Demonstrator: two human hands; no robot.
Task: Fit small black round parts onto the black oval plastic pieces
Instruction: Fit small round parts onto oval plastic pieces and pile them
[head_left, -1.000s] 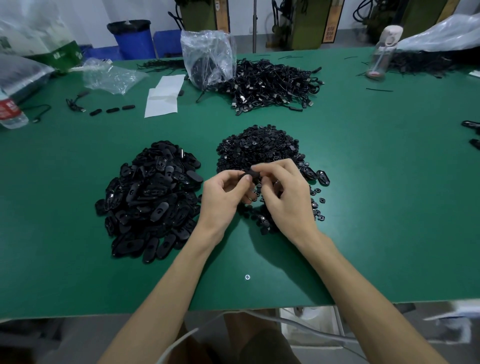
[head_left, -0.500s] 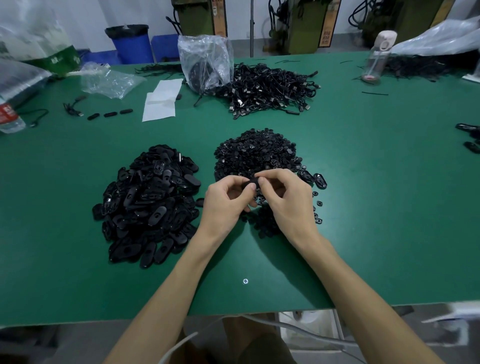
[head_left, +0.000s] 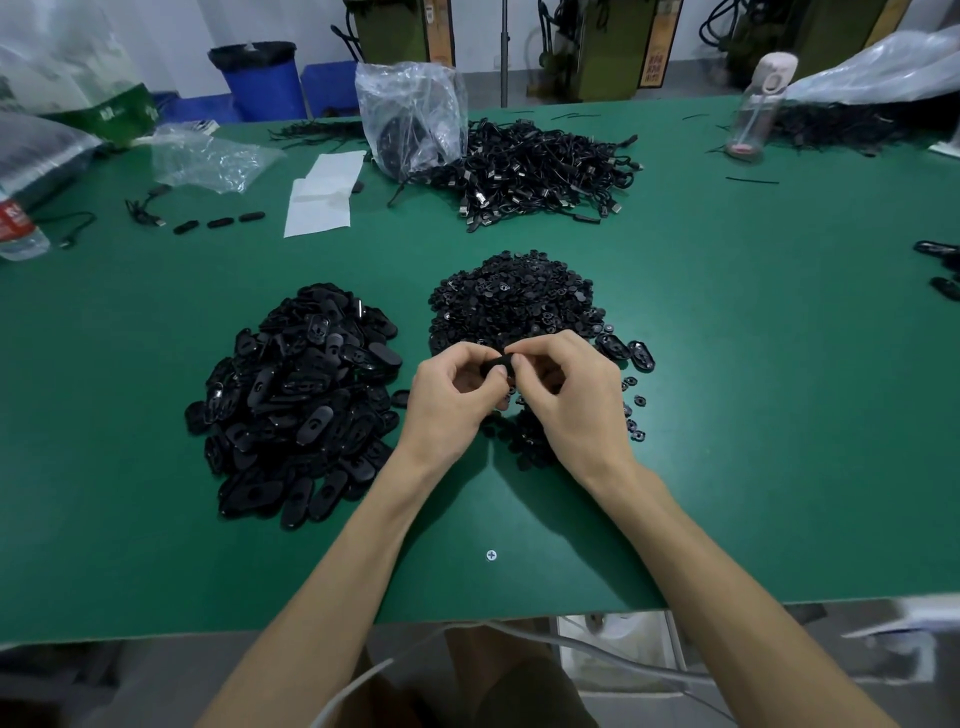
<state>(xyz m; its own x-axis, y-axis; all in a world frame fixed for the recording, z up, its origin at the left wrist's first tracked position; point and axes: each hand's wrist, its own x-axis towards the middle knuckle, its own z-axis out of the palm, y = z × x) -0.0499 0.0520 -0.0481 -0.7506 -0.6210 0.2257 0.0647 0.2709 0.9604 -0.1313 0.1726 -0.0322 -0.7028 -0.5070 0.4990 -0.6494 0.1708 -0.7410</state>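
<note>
A view down from the head onto a green surface (head_left: 779, 415). Both forearms reach in from the bottom edge, where they are cut off. The left hand (head_left: 452, 400) and right hand (head_left: 571, 400) meet at the centre, fingertips touching. Together they pinch one black oval piece (head_left: 496, 366), held just above the surface. Curled fingers cover most of it; only a dark sliver shows. It is impossible to tell whether a round part sits under the right fingertips.

To the left lies a pile of ovals (head_left: 296, 400). Behind and under the hands lies a pile of round parts (head_left: 514, 301); its near side is hidden by the hands, and single parts are too small to make out.

Further back is a cable heap (head_left: 540, 171), touching a clear bag (head_left: 410, 114) with dark contents that cannot be identified. White paper (head_left: 322, 195) lies to the left of the bag. A bottle (head_left: 758, 109) stands at far right, blurred. A second bottle (head_left: 15, 228) is cut off by the left edge.
</note>
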